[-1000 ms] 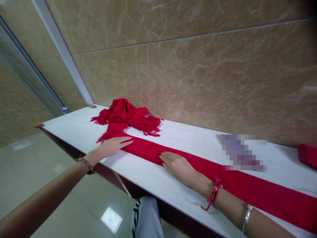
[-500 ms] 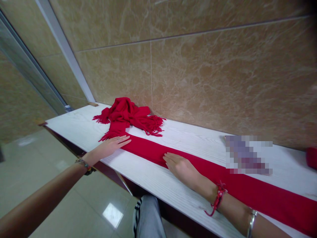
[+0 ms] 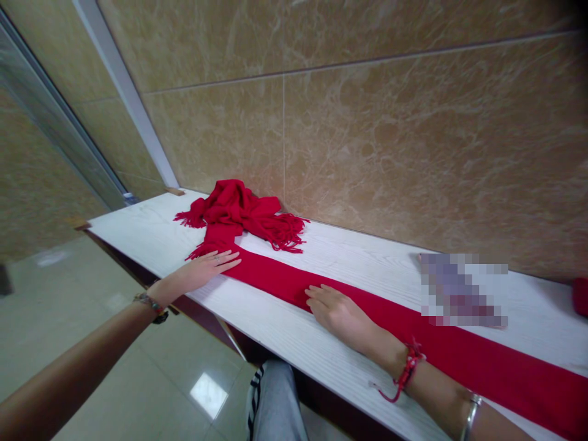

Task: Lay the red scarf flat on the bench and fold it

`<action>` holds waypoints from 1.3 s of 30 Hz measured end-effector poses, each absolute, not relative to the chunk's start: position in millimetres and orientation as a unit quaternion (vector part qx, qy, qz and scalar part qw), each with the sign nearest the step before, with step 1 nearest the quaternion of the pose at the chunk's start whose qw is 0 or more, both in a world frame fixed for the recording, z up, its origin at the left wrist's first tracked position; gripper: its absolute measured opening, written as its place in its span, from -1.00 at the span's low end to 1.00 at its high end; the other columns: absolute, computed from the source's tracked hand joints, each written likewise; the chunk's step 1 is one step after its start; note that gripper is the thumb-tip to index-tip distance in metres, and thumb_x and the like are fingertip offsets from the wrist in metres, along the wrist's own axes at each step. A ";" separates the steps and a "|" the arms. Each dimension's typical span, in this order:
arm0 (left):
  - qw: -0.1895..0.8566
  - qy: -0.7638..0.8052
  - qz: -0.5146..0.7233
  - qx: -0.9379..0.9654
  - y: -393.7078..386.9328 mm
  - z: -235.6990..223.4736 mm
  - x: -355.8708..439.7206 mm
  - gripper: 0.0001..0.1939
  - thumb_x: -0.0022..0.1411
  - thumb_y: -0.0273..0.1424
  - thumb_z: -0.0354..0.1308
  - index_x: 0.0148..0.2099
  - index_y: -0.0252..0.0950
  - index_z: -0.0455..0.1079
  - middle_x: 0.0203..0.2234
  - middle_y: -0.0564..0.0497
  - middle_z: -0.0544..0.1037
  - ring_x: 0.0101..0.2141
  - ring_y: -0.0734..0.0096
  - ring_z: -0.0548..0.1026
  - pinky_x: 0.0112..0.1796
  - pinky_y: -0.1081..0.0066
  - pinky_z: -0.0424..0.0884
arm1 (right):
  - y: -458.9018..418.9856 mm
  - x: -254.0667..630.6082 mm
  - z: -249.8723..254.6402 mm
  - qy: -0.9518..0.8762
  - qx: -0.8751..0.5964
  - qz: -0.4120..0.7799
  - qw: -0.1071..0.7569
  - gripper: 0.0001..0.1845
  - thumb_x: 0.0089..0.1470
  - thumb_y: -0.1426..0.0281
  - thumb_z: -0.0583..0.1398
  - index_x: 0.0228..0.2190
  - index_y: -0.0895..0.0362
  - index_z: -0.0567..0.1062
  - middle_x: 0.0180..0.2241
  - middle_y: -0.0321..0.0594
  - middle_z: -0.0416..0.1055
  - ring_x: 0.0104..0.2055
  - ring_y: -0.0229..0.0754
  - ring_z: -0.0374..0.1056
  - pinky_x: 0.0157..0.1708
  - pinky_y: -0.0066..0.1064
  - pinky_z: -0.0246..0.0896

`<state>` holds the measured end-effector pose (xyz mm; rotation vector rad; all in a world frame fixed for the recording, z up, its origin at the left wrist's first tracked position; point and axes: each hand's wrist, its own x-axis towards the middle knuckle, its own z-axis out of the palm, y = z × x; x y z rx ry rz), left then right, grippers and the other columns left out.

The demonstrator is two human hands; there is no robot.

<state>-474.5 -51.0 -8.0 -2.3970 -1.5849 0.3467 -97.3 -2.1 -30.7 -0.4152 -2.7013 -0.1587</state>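
Note:
A long red scarf (image 3: 275, 282) lies flat as a folded strip along the white table (image 3: 367, 251), running off the right edge of the view. My left hand (image 3: 214, 268) rests flat on its left end, fingers stretched out, close to the fringe. Farther right, my right hand (image 3: 337, 312) lies palm down on the middle of the strip with its fingers extended. Neither hand grips the cloth. Behind my left hand sits a crumpled red fringed scarf (image 3: 239, 211), its tassels spread toward the wall. Whether the two pieces are joined is hidden.
A blurred-out flat item (image 3: 459, 291) lies on the table behind the strip. Part of a red object (image 3: 580, 296) shows at the far right. A marbled tile wall (image 3: 367, 141) borders the back edge. My knee (image 3: 275, 398) is below the front edge.
The view has shifted slightly. Both hands stay flat on the strip in nearly the same places, and the scarves look unchanged.

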 end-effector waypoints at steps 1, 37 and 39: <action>0.117 -0.546 0.124 -0.820 -51.9 -6.2 -473.0 -0.29 0.11 -0.76 -0.30 0.25 -0.15 -0.01 0.22 0.05 0.05 0.21 0.47 -0.03 0.16 0.27 -0.13 | -2.2 -97.5 -30.9 -0.969 -0.151 -0.048 0.191 -0.72 0.10 0.56 0.05 -0.18 0.27 0.48 -0.07 0.01 0.40 0.02 -0.06 0.29 0.04 -0.21 0.18; 0.204 -0.625 -0.017 -0.753 -32.8 -12.2 -425.4 -0.60 0.32 -0.33 -0.17 0.17 -0.28 0.16 0.22 -0.18 0.01 0.20 0.00 -0.07 0.09 -0.15 -0.33 | -5.6 -92.1 -20.7 -0.984 -0.152 0.051 0.074 -0.48 0.20 0.28 -0.05 0.15 0.18 0.12 0.21 -0.07 -0.01 0.25 -0.11 -0.16 0.20 -0.16 -0.19; 0.162 -0.590 -0.018 -0.791 -31.1 -15.9 -396.2 -0.56 0.33 -0.28 -0.17 0.21 -0.25 0.09 0.23 -0.15 -0.01 0.21 0.11 -0.06 0.13 -0.02 -0.21 | -5.8 -92.4 -20.8 -0.984 -0.155 0.049 0.075 -0.48 0.20 0.27 -0.04 0.15 0.19 0.13 0.21 -0.06 0.00 0.25 -0.08 -0.15 0.20 -0.15 -0.18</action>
